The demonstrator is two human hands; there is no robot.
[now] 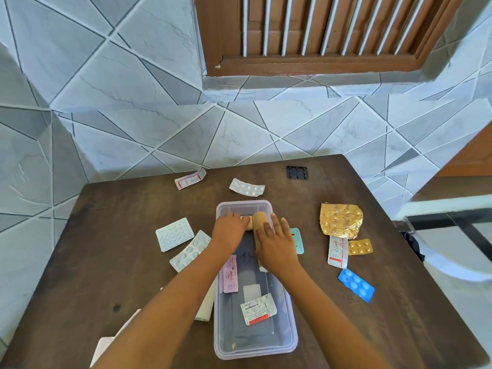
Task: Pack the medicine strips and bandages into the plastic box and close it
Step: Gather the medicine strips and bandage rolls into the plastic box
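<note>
In the middle of the frame, we press a tan bandage roll [258,222] into the far end of the plastic box [288,339]. It looks soft and light, so we hold its sides. Our left hand [230,230] curls on it; our right hand [277,245] lies flat, fingers spread.
</note>
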